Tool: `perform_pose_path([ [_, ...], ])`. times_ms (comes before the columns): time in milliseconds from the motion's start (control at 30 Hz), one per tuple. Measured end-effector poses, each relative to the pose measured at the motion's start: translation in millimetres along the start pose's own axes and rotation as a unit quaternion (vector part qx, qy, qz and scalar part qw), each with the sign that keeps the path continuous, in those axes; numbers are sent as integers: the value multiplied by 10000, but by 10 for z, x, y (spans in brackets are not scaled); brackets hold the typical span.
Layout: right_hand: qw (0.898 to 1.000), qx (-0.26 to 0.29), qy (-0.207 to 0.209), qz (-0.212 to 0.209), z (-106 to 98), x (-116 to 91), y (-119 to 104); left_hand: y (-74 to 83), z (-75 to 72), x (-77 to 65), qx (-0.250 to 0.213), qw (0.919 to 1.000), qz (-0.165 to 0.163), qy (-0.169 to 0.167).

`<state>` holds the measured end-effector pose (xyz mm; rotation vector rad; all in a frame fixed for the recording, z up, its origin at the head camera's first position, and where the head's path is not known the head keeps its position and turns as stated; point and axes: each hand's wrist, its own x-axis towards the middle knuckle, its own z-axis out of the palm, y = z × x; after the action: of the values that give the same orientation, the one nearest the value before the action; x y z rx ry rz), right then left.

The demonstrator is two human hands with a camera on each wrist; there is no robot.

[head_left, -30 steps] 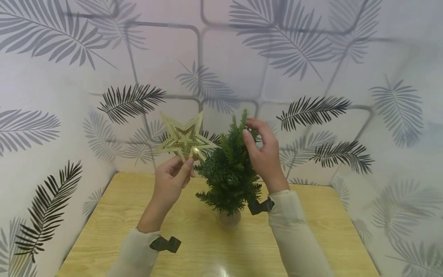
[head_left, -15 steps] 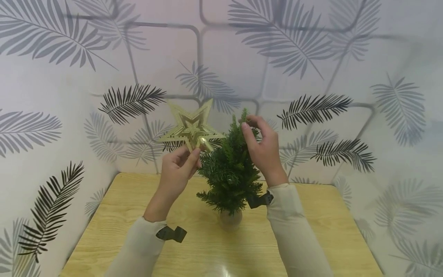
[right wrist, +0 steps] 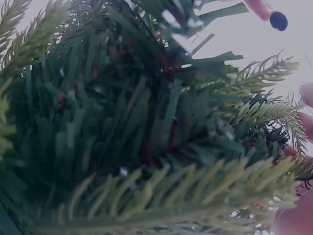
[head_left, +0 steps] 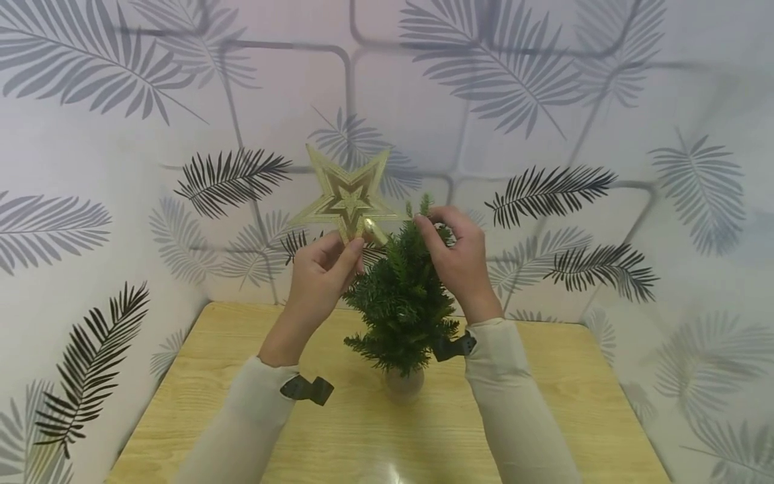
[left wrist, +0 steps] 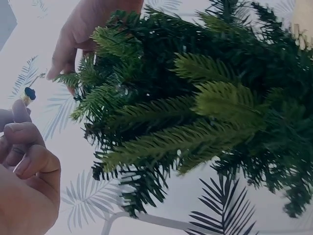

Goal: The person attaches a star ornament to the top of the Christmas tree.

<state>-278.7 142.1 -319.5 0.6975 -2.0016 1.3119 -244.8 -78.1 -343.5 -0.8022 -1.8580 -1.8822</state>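
My left hand (head_left: pixel 320 289) pinches a gold star tree topper (head_left: pixel 349 195) by its lower points, between thumb and fingers. The topper's gold tube (head_left: pixel 376 232) slants down right toward the treetop, and its dark opening (left wrist: pixel 29 93) shows in the left wrist view. A small green artificial Christmas tree (head_left: pixel 402 309) stands upright on the table. At its upper right, my right hand (head_left: pixel 459 259) holds the top sprigs, thumb in front and fingers curled behind. In the right wrist view, branches (right wrist: pixel 146 112) fill most of the picture and partly cover the right fingers (right wrist: pixel 293 215).
The tree's round pale base (head_left: pixel 404 384) rests on a light wood-grain table (head_left: pixel 363 444). Behind it rises a pale wall (head_left: pixel 411 101) with a feather-leaf pattern. A black wrist strap mount (head_left: pixel 307 390) sits on the left sleeve, another mount (head_left: pixel 455 347) on the right.
The left hand has raised the star topper and moved it right, closer to the treetop. The right thumb and fingers have drawn together on the top sprigs.
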Motion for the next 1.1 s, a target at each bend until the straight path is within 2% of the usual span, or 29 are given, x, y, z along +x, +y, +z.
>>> perform_pose_path([
  [133, 10000, -47, -23, -55, -3, 4, -13, 31, 46, 83, -222, 9997, -39, 1],
  [367, 9996, 36, 52, -289, 11, 2, 18, 72, 111, 263, -626, 9974, -343, 45],
  [567, 9997, 175, 100, -164, 38, -3, 42, 104, 133, 397, -916, 9942, -561, 63],
  [667, 9998, 113, 126, -96, 46, -5, 35, 124, 150, 463, -1075, 9926, -567, 40],
  [867, 9999, -42, 147, -81, 62, -8, 6, 150, 197, 575, -1064, 9929, -531, 4],
  [1100, 9998, 61, 142, -87, 81, -3, 5, 204, 242, 694, -1007, 9934, -543, -127],
])
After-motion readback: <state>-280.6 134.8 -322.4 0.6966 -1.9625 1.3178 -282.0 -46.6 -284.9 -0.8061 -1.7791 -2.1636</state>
